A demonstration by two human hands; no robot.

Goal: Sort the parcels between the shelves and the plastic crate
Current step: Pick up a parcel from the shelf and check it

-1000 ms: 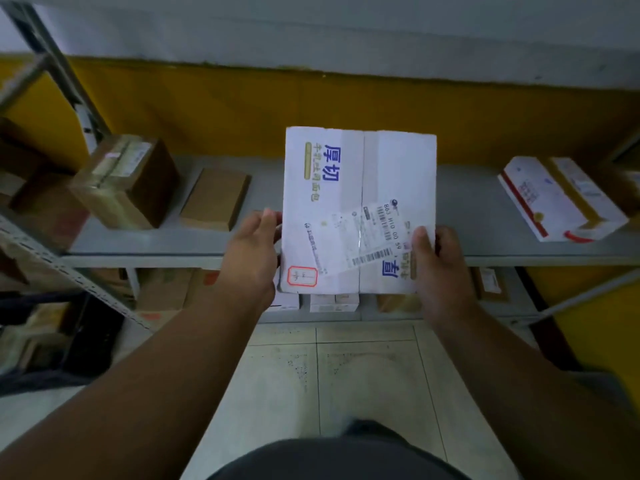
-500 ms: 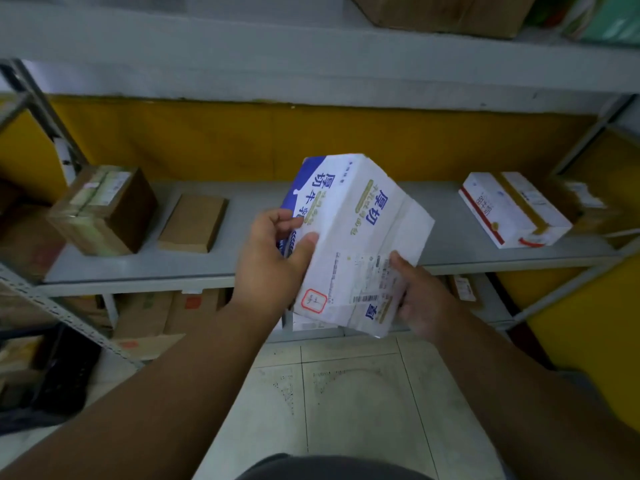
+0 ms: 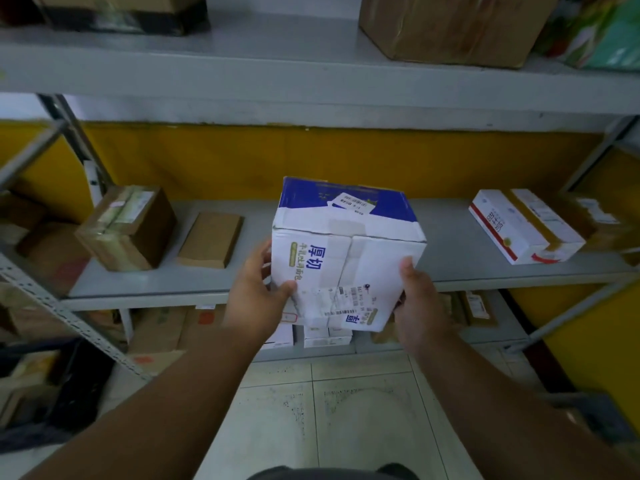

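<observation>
I hold a white and blue cardboard parcel [image 3: 346, 258] with blue print and a shipping label in front of the middle shelf [image 3: 450, 251]. My left hand [image 3: 254, 296] grips its lower left edge, thumb on the front face. My right hand [image 3: 417, 299] grips its lower right side. The parcel's blue top face with a small label shows. It hangs at the shelf's front edge, tilted toward me.
On the middle shelf lie a taped brown box [image 3: 128, 226] and a flat brown parcel [image 3: 211, 239] at the left, and a white and red box [image 3: 519, 225] at the right. Cartons sit on the top shelf [image 3: 277, 71]. More boxes fill the bottom shelf [image 3: 325, 336]. Tiled floor [image 3: 346, 417] lies below.
The parcel turned from flat-on to showing its blue top and moved toward the shelf. My view tilted upward, revealing the top shelf.
</observation>
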